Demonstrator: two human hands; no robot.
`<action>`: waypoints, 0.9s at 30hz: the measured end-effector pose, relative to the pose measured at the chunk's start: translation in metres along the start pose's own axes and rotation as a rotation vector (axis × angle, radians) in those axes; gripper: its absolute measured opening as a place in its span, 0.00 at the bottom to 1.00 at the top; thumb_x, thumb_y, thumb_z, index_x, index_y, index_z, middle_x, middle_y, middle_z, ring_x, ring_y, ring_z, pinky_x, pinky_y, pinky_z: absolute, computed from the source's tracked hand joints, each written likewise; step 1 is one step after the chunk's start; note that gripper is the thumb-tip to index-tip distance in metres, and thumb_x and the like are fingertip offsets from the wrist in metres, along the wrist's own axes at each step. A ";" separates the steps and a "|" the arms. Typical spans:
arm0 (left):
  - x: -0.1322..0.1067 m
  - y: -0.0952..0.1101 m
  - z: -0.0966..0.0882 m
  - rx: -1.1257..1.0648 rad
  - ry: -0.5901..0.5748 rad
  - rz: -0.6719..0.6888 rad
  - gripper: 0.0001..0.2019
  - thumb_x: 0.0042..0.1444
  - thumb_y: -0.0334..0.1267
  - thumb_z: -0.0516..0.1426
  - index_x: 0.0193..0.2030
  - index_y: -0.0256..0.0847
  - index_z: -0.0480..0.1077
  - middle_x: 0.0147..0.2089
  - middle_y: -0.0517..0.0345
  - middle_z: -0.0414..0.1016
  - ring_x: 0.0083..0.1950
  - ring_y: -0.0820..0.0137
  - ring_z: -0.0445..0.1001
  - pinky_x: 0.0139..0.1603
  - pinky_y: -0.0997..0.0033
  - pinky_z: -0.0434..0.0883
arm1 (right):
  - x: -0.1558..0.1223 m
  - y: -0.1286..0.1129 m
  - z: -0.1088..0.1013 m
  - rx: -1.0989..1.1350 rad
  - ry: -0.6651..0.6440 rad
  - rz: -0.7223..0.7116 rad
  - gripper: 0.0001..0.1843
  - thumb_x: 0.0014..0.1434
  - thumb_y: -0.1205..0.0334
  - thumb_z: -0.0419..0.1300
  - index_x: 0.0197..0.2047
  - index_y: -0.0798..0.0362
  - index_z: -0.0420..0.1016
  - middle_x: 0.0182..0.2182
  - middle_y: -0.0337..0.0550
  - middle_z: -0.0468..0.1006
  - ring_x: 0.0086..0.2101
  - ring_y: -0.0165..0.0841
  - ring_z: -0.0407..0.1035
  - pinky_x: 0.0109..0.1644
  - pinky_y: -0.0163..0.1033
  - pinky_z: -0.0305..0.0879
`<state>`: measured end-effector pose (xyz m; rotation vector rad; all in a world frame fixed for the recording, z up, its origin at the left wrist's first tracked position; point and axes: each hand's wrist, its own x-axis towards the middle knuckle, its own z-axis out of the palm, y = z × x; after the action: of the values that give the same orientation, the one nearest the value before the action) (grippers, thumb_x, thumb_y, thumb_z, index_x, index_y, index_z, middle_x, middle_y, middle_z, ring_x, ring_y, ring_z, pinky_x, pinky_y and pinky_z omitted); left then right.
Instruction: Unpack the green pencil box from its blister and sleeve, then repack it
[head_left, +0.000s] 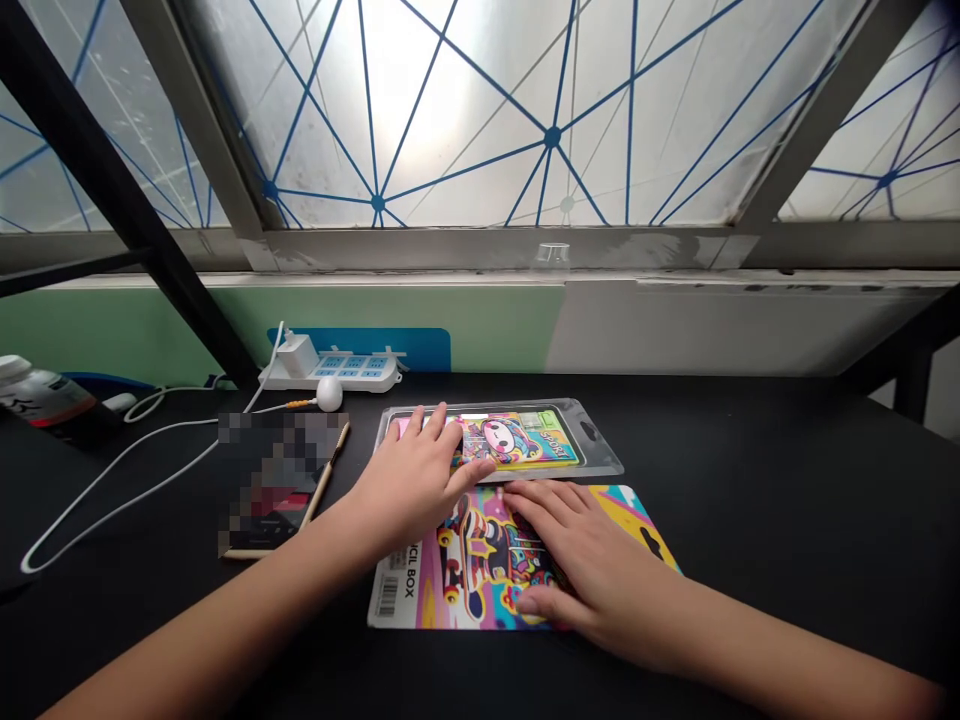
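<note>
A colourful printed card (pixel 420 590) marked "pencil box", with a barcode at its near left corner, lies flat on the black table (pixel 787 520). My right hand (pixel 585 560) rests flat on its middle, fingers stretched out to the left. Just beyond the card lies a clear plastic blister pack (pixel 592 445) holding a bright cartoon-printed pencil box (pixel 517 440). My left hand (pixel 412 480) lies over the left end of the pack, fingers spread and flat, touching the box and the card's far edge.
A blurred phone-like slab (pixel 270 480) with a thin wooden stick (pixel 324 480) along its right side lies to the left. Behind it sit a white power strip (pixel 337 372) with charger, a white cable (pixel 112 490) and a bottle (pixel 45 400) at far left.
</note>
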<state>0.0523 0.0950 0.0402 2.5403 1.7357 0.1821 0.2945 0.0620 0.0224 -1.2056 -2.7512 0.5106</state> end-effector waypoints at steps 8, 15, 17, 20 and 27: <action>0.001 -0.006 0.016 0.007 0.038 0.008 0.35 0.71 0.61 0.40 0.77 0.46 0.53 0.79 0.46 0.48 0.79 0.46 0.45 0.72 0.32 0.53 | -0.001 -0.004 0.006 -0.044 0.178 0.146 0.22 0.67 0.41 0.56 0.49 0.53 0.71 0.46 0.52 0.73 0.47 0.47 0.66 0.52 0.57 0.66; 0.001 -0.012 0.015 0.009 0.028 0.011 0.32 0.72 0.59 0.40 0.76 0.48 0.55 0.79 0.48 0.47 0.79 0.46 0.46 0.72 0.32 0.52 | 0.002 -0.004 0.008 -0.129 0.228 0.155 0.18 0.68 0.44 0.57 0.42 0.51 0.69 0.41 0.48 0.72 0.42 0.46 0.66 0.47 0.54 0.65; 0.002 -0.012 0.015 0.001 0.018 0.007 0.32 0.72 0.59 0.40 0.76 0.49 0.55 0.79 0.49 0.47 0.79 0.47 0.45 0.72 0.33 0.51 | 0.002 -0.005 0.009 -0.112 0.239 0.145 0.16 0.67 0.46 0.59 0.40 0.51 0.68 0.40 0.48 0.72 0.42 0.45 0.66 0.46 0.52 0.65; 0.002 -0.014 0.010 -0.029 -0.003 -0.001 0.32 0.72 0.58 0.40 0.76 0.48 0.56 0.79 0.50 0.47 0.80 0.47 0.44 0.73 0.33 0.50 | 0.000 -0.007 0.009 -0.053 0.261 0.123 0.15 0.66 0.47 0.60 0.40 0.51 0.66 0.39 0.47 0.73 0.39 0.42 0.67 0.44 0.47 0.64; 0.001 -0.018 -0.004 -0.190 -0.053 -0.045 0.31 0.72 0.58 0.35 0.65 0.51 0.70 0.79 0.56 0.50 0.80 0.52 0.44 0.72 0.32 0.51 | -0.010 0.015 -0.036 0.037 0.232 0.189 0.20 0.66 0.39 0.55 0.37 0.48 0.66 0.26 0.39 0.74 0.26 0.34 0.65 0.31 0.39 0.55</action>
<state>0.0352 0.1026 0.0425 2.3489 1.6681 0.2613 0.3195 0.0732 0.0513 -1.4260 -2.4406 0.4065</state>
